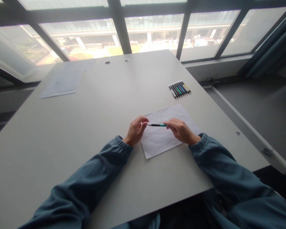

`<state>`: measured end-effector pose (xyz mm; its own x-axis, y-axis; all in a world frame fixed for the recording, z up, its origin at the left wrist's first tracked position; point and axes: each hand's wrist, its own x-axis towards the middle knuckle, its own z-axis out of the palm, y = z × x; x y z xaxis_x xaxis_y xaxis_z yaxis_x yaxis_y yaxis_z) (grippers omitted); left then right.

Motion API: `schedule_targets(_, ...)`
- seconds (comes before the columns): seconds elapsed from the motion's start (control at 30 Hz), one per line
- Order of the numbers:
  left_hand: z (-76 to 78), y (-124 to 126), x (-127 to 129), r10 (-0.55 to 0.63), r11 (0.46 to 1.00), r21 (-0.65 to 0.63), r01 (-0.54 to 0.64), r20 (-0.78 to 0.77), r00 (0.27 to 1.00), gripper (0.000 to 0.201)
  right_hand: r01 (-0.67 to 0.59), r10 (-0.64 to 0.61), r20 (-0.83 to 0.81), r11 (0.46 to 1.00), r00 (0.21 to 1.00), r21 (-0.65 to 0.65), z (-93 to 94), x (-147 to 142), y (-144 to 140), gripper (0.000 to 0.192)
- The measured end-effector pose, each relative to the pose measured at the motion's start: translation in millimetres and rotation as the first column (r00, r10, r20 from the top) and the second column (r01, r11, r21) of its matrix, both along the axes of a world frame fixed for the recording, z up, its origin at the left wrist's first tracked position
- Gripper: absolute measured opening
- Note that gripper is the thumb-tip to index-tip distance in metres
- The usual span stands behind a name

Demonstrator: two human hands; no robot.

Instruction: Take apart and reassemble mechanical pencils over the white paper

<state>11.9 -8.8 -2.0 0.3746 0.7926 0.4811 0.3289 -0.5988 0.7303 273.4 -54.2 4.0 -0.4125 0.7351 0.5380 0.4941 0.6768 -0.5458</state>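
Between my two hands a slim pen (157, 125) lies level, black with a teal section at its right and a pointed silver tip at its left. My right hand (180, 129) pinches the teal end, and its fingers hide the rest of that end. At the tip, my left hand (135, 130) is curled with thumb and fingers closed about the point. Under both hands, a white sheet of paper (157, 144) lies at a slant on the white table (97, 121). Any writing on it is too faint to make out.
Several pens (180, 89) with differently coloured sections lie side by side in a row beyond the paper, near the table's right edge. More paper sheets (62, 84) lie at the far left. Two round fittings (107, 63) sit near the far edge, before the windows (154, 31).
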Motion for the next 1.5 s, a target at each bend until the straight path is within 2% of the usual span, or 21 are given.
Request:
schedule_targets(0.13,-0.2,-2.2,-2.5,0.012,0.997,-0.081,-0.018,-0.071,0.997,0.067,-0.003,0.003,-0.003,1.0,1.0,0.01,0.3,-0.2,0.0,0.024)
schedule_targets(0.23,-1.4,-2.4,-2.9,0.039,0.992,-0.116,-0.052,-0.11,0.993,0.071,-0.004,0.004,-0.001,1.0,1.0,0.013,0.9,-0.3,-0.2,0.024)
schedule_targets(0.37,-0.6,-2.2,-1.4,0.016,0.994,-0.105,-0.029,-0.12,0.993,0.069,-0.001,0.001,0.011,1.0,1.0,0.01,1.1,-0.4,-0.4,0.024)
schedule_targets(0.57,1.7,-2.4,0.9,-0.033,0.997,-0.068,0.027,-0.095,0.995,0.059,-0.001,0.0,0.022,1.0,1.0,0.007,-0.9,-0.2,0.0,0.024)
schedule_targets(0.83,2.0,-0.6,1.2,-0.038,0.999,0.032,0.04,-0.059,0.998,0.041,0.008,-0.007,0.011,1.0,1.0,-0.008,0.0,0.5,-0.1,0.023)
schedule_targets(1.0,1.4,-0.1,3.3,-0.015,0.994,0.111,0.017,-0.022,1.0,0.022,0.015,-0.015,0.009,1.0,1.0,-0.016,1.2,1.0,0.1,0.024)
schedule_targets(1.2,1.5,-1.9,4.4,-0.03,0.992,0.12,0.029,0.012,0.999,0.014,0.029,-0.028,0.015,0.999,0.999,-0.032,-0.4,2.1,1.1,0.025)
schedule_targets(1.33,1.7,-1.1,3.9,-0.059,0.993,0.098,0.06,-0.012,0.998,0.02,0.047,-0.046,0.013,0.998,0.999,-0.042,0.0,2.2,0.8,0.025)
schedule_targets(1.43,0.7,0.6,3.5,-0.076,0.995,0.064,0.079,-0.053,0.996,0.048,0.058,-0.058,0.0,0.997,0.998,-0.054,0.2,2.3,0.5,0.026)
schedule_targets(1.5,0.5,1.4,2.8,-0.064,0.997,0.028,0.067,-0.081,0.995,0.051,0.061,-0.061,-0.003,0.997,0.998,-0.057,-0.3,2.4,0.6,0.026)
